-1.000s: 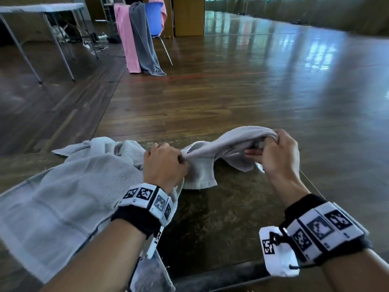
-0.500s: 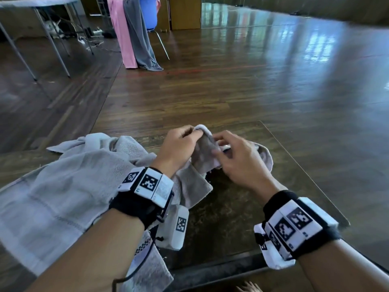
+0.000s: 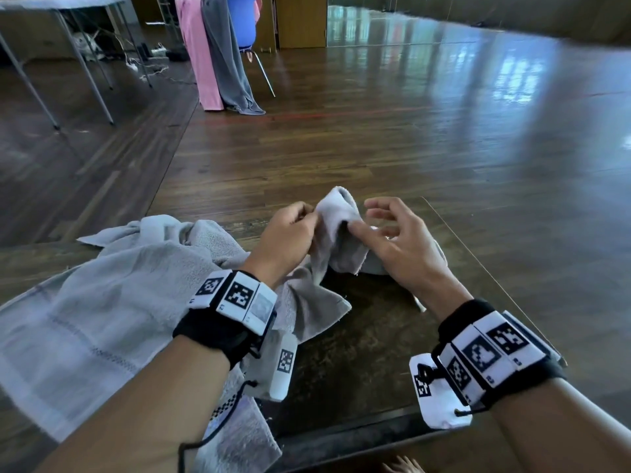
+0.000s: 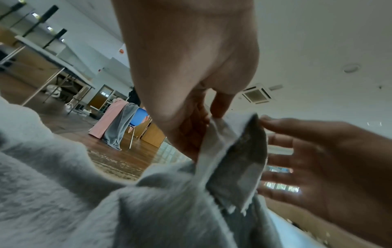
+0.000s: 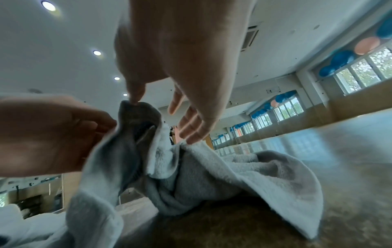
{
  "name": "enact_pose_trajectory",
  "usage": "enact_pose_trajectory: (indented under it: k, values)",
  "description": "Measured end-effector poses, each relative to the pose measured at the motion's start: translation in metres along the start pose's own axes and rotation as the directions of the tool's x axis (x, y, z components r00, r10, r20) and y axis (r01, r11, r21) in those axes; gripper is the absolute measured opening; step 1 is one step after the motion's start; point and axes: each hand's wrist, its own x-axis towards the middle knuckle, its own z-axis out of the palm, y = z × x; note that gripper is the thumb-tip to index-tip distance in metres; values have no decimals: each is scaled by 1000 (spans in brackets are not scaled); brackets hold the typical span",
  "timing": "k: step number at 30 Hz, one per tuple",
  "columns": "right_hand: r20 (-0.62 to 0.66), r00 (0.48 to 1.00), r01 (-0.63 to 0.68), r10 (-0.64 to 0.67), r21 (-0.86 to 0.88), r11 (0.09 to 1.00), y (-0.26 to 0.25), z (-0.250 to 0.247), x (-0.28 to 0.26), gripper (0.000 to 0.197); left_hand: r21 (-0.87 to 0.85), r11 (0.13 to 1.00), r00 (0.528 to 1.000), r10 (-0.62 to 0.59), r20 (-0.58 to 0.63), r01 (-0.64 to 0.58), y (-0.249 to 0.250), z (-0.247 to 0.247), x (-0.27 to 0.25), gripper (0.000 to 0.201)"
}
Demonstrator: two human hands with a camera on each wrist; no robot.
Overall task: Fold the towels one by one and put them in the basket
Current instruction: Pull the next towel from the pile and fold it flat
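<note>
A small grey towel (image 3: 338,233) stands bunched up above the dark table (image 3: 368,343). My left hand (image 3: 290,230) pinches its raised corner, with the fingers curled round the cloth (image 4: 214,139). My right hand (image 3: 386,230) is beside it, fingers spread and straight, with the thumb tip touching the towel's edge (image 5: 137,104). A larger grey towel (image 3: 102,302) lies crumpled on the left of the table, under my left forearm. No basket is in view.
The table's right edge (image 3: 478,264) and front edge (image 3: 341,442) are close to my arms. Beyond lies wooden floor (image 3: 409,131). Far back stand a blue chair draped with pink and grey cloths (image 3: 218,56) and a folding table (image 3: 61,15).
My hands, held apart with the small towel stretched between them, came together. The right hand let go of its end and opened; the left hand now holds the corners together, raised.
</note>
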Motion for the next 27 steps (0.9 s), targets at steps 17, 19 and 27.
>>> enact_pose_trajectory:
  k: [17,19,27]
  values:
    - [-392,919,-39,-40,-192,981,4,-14,6,33,451,879,943,269,-197,-156,-5,-26,6,8]
    - [-325,946,-68,-8,-222,973,9,-14,5,39,429,899,944,217,-250,-93,-10,-29,6,10]
    - [-404,910,-145,90,-109,983,12,-31,12,41,362,931,917,184,-353,-48,-26,-48,9,10]
